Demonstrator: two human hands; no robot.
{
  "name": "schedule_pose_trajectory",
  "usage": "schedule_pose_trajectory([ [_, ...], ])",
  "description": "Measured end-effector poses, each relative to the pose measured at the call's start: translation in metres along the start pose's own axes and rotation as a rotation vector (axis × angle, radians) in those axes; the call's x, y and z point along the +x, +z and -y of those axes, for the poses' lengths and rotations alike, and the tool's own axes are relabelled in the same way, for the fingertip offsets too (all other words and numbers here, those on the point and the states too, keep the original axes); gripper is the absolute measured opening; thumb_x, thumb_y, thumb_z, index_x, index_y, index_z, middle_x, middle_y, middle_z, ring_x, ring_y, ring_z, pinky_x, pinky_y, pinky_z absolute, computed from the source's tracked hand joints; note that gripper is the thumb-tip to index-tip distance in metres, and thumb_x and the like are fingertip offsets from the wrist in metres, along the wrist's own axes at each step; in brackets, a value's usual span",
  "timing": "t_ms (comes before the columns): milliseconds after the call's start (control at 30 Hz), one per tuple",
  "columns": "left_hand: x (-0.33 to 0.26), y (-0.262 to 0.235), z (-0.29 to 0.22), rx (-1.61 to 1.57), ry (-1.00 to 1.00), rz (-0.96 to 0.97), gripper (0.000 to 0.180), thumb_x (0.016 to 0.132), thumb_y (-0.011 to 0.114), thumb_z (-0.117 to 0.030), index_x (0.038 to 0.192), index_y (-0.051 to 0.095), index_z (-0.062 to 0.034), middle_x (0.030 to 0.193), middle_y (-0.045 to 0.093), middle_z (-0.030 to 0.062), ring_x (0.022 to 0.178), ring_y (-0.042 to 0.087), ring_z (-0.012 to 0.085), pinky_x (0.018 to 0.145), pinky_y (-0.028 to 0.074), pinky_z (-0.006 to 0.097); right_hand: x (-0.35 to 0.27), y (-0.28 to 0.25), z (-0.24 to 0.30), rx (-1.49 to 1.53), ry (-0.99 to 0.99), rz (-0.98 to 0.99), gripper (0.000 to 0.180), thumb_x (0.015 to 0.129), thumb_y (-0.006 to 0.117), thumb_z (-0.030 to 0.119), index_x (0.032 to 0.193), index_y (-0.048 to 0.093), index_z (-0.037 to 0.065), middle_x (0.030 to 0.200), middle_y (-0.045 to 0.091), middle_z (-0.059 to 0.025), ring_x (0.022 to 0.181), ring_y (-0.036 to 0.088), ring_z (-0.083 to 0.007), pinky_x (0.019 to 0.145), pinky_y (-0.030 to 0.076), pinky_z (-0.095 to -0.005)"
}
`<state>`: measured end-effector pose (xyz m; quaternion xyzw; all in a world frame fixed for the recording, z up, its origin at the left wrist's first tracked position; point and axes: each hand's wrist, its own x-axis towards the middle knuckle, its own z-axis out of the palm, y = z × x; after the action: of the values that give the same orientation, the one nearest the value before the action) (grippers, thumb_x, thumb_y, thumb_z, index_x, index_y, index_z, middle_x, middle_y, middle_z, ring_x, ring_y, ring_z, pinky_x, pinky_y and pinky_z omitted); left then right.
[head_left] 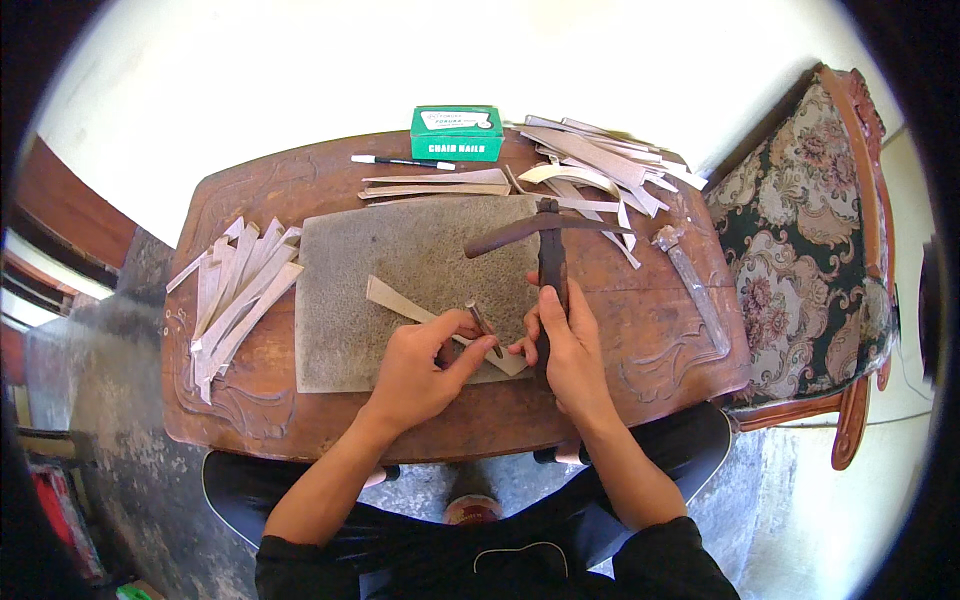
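Note:
My left hand [420, 365] pinches a short metal punch [477, 317], tilted, its lower end close to a pale tapered strip [395, 301] that looks like leather. The strip lies slantwise on a grey, rough-faced slab [350, 260], its middle partly hidden by my fingers. My right hand [572, 350] is wrapped round the dark handle of a hammer [552, 258]. The hammer's long, narrow head points away from me, above the slab's right edge. Some fingers of my right hand reach toward the punch's lower end; whether they touch it I cannot tell.
Strips are piled at the table's left [240, 290] and far right [610, 165]. A green box [457, 146], a pen [400, 162] and two stacked strips [435, 187] lie beyond the slab. A mallet-like tool [695, 285] rests at right, near a floral chair [800, 200].

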<state>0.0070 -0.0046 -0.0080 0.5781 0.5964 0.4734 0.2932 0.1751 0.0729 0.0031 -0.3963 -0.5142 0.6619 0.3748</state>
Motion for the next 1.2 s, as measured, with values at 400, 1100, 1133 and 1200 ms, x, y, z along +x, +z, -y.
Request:
schedule_pose_trajectory([
  [400,-0.0007,0.0042,0.0003,0.115,0.109,-0.034,0.012,0.089,0.076,-0.012,0.094,0.070,-0.0024,0.081,0.071,0.0073,0.052,0.058,0.0121,0.050,0.043,0.029,0.0021,-0.0016,-0.0023,-0.019,0.005,0.012,0.042,0.110,0.046,0.035,0.134,0.051,0.001,0.077,0.048,-0.0002,0.058,0.049,-0.0083,0.067,0.056,-0.0303],
  [1100,-0.0031,0.0077,0.0018,0.162,0.209,-0.053,0.015,0.087,0.077,-0.010,0.097,0.069,-0.0021,0.086,0.073,0.0110,0.055,0.063,0.0186,0.051,0.048,0.031,0.0040,-0.0020,-0.0021,-0.010,0.025,0.009,0.042,0.110,0.047,0.036,0.135,0.051,0.002,0.074,0.047,0.0005,0.056,0.048,-0.0074,0.065,0.056,-0.0291],
  [1133,-0.0033,0.0088,0.0018,0.178,0.237,-0.064,0.015,0.087,0.077,-0.010,0.098,0.069,-0.0023,0.087,0.073,0.0111,0.055,0.063,0.0193,0.052,0.048,0.032,0.0040,-0.0023,-0.0016,-0.016,0.023,0.010,0.043,0.110,0.048,0.037,0.135,0.050,0.002,0.074,0.047,0.0008,0.056,0.047,-0.0071,0.065,0.057,-0.0294],
  [1200,-0.0041,0.0105,0.0013,0.195,0.263,-0.070,0.016,0.086,0.078,-0.009,0.098,0.069,-0.0024,0.088,0.073,0.0114,0.056,0.065,0.0208,0.052,0.050,0.032,0.0040,-0.0024,0.0024,-0.026,0.036,0.008,0.042,0.109,0.048,0.037,0.135,0.050,0.003,0.074,0.047,0.0007,0.056,0.047,-0.0072,0.064,0.057,-0.0295],
])
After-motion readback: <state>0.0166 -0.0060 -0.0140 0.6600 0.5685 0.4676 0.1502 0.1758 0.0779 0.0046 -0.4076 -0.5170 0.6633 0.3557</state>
